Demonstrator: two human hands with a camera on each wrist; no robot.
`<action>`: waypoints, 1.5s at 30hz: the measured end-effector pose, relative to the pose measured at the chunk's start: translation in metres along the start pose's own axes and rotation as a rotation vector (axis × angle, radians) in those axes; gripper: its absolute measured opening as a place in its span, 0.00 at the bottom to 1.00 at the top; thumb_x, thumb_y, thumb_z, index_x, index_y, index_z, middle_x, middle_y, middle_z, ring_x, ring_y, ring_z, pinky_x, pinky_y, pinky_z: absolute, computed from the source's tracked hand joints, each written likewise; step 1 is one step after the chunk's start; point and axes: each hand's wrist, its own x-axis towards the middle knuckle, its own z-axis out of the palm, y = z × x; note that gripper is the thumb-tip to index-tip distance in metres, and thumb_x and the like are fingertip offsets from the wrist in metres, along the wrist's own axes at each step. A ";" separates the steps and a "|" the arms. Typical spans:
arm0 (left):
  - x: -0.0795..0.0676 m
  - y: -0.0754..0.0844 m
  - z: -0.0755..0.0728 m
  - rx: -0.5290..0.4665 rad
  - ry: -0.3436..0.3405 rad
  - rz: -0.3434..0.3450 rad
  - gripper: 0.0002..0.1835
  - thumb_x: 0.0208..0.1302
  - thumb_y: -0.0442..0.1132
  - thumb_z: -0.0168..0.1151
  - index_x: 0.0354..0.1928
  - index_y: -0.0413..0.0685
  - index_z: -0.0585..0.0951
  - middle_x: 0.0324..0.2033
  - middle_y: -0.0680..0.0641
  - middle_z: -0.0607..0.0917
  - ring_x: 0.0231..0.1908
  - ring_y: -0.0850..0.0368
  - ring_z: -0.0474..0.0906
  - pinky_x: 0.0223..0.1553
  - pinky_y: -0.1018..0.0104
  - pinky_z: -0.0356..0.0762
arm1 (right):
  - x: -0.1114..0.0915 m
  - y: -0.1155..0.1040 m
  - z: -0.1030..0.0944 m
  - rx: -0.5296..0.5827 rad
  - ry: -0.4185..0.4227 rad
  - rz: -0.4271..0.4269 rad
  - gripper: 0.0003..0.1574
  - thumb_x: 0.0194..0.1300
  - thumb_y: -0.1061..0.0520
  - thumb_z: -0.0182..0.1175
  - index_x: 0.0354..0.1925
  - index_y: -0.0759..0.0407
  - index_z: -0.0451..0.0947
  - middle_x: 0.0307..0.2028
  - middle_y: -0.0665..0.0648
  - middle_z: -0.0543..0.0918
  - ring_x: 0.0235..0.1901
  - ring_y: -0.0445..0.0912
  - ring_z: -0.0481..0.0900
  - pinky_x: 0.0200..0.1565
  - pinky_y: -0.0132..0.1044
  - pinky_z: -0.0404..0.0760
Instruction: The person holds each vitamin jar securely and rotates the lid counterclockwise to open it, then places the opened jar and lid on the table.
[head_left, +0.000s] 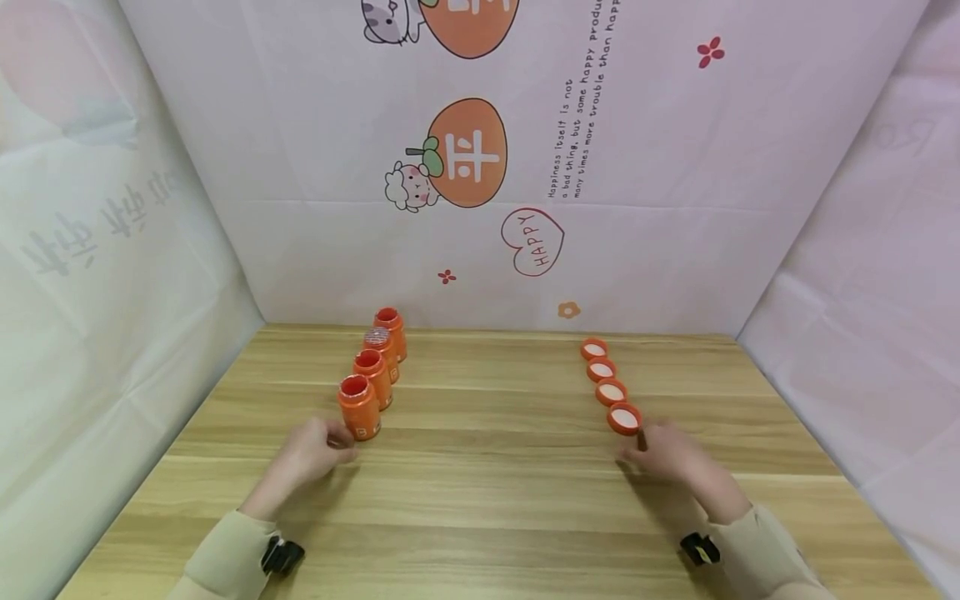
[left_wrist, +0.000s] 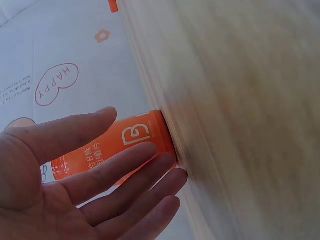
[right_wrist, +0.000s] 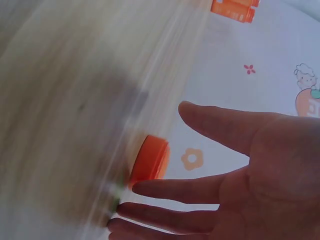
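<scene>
Several orange bottles stand uncapped in a slanting row on the left; the nearest bottle shows a red inside through its ragged-edged mouth. My left hand is beside its base. In the left wrist view, thumb and fingers extend around this bottle, with a gap on the thumb side. Across the table, several orange caps lie inside-up in a row, their white liners showing. At the nearest cap is my right hand. The right wrist view has its fingers extended, the index fingertip right at the cap's edge.
Behind the nearest bottle are a second bottle, one with a silvery seal over its mouth, and a rearmost bottle. More caps continue toward the back. A printed white cloth walls the wooden table.
</scene>
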 end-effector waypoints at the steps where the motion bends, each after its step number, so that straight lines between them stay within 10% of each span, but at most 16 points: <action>1: -0.001 0.001 0.001 0.004 -0.004 -0.001 0.11 0.51 0.37 0.69 0.37 0.39 0.84 0.35 0.44 0.86 0.37 0.52 0.80 0.41 0.53 0.77 | 0.000 -0.001 0.000 -0.004 -0.003 -0.007 0.23 0.61 0.43 0.61 0.31 0.64 0.75 0.29 0.59 0.79 0.31 0.51 0.76 0.31 0.45 0.75; 21: 0.000 0.025 0.028 0.030 -0.027 0.055 0.12 0.59 0.41 0.65 0.42 0.42 0.84 0.39 0.47 0.86 0.43 0.49 0.81 0.47 0.51 0.76 | 0.003 -0.041 0.008 0.036 -0.030 -0.082 0.21 0.62 0.46 0.61 0.38 0.64 0.76 0.24 0.52 0.74 0.25 0.45 0.70 0.29 0.40 0.70; 29: 0.010 0.041 0.040 -0.026 -0.074 0.069 0.18 0.60 0.42 0.64 0.51 0.42 0.81 0.47 0.45 0.84 0.50 0.48 0.78 0.54 0.49 0.73 | 0.014 -0.051 0.016 0.070 0.049 -0.104 0.36 0.67 0.43 0.55 0.55 0.74 0.72 0.49 0.69 0.80 0.51 0.62 0.77 0.52 0.55 0.74; 45: 0.039 0.067 0.056 0.025 0.020 0.183 0.26 0.62 0.45 0.62 0.60 0.42 0.74 0.62 0.38 0.73 0.63 0.40 0.67 0.64 0.45 0.62 | 0.047 -0.060 0.024 0.139 0.066 -0.169 0.39 0.70 0.41 0.50 0.63 0.72 0.65 0.59 0.71 0.72 0.61 0.65 0.67 0.59 0.58 0.68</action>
